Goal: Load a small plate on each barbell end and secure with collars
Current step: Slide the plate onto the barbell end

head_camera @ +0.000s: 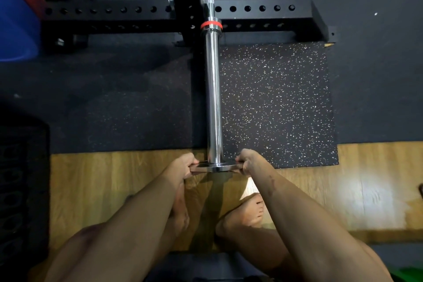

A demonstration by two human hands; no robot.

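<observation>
Head view: barbell [214, 98] over speckled mat [274, 103].

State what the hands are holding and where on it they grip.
Both hands hold a small plate by its rim: left hand on its left edge, right hand on its right edge, the plate at the near tip of the barbell sleeve.

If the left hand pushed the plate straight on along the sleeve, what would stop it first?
Likely the steel shoulder beneath the red band. The left hand and right hand hold the small plate at the tip of the bare sleeve.
</observation>
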